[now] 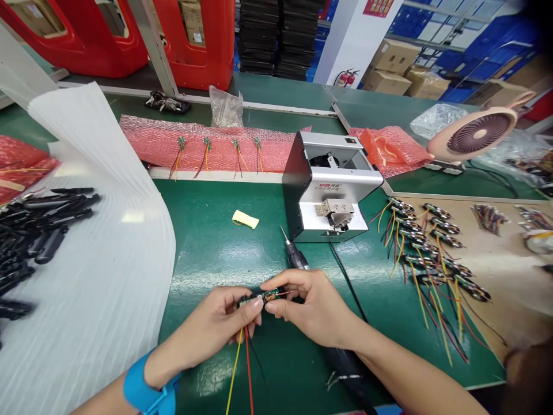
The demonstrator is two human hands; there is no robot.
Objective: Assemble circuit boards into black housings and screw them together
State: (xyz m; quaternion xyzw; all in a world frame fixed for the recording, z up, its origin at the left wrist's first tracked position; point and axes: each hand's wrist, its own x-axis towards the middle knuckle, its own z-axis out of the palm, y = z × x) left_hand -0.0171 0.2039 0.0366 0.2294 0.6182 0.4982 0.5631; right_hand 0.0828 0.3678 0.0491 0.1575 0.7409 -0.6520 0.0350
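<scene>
Both hands pinch one small circuit board with a copper coil over the green mat. My left hand grips its left end between thumb and fingers. My right hand holds the right end. Yellow, red and black wires hang from the board toward me. An electric screwdriver lies on the mat under my right hand, tip pointing away. A blue band is on my left wrist.
A grey screw feeder machine stands behind the hands. Several wired boards lie at right on a brown sheet. Black plastic parts rest on white foam at left. Pink bubble wrap holds more boards. A small fan stands far right.
</scene>
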